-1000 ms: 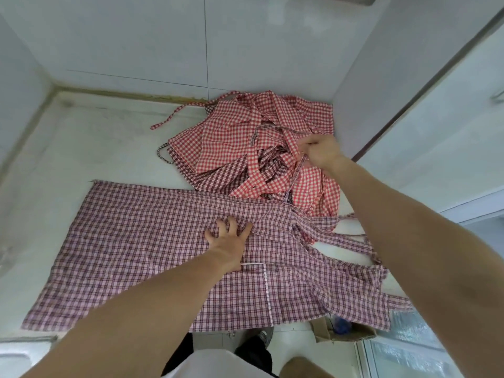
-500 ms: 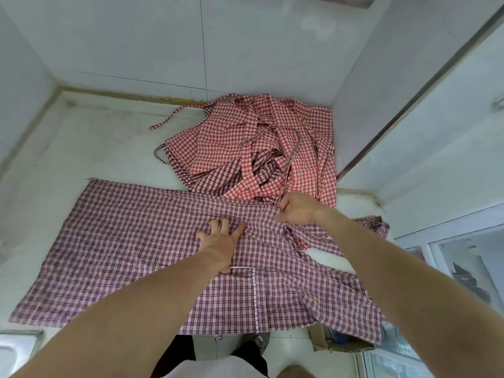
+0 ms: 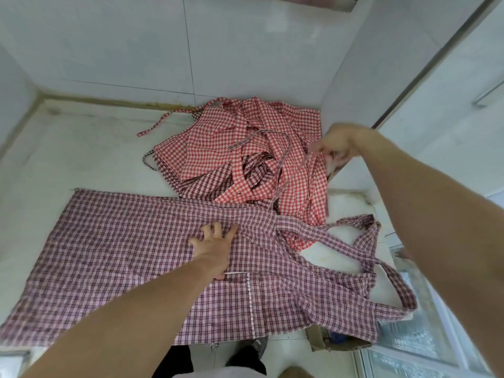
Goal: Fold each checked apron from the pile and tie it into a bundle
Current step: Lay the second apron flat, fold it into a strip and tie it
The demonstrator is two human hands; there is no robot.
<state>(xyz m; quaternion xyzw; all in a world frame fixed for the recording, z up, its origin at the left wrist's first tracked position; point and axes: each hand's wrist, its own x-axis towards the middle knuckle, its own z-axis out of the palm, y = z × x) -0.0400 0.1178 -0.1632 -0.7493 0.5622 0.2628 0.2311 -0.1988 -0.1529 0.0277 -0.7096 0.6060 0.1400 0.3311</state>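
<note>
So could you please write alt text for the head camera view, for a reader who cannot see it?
A purple checked apron lies spread on a pale counter, pressed flat by the left hand. The right hand is raised at the edge of a red checked apron pile in the corner.

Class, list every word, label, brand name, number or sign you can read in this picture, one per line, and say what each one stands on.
None: no readable text shows anywhere.
The spread purple checked apron bears only its pattern and a white trim strip.
The red checked pile shows no labels.
The cardboard box at the counter's edge shows no legible print.
</note>
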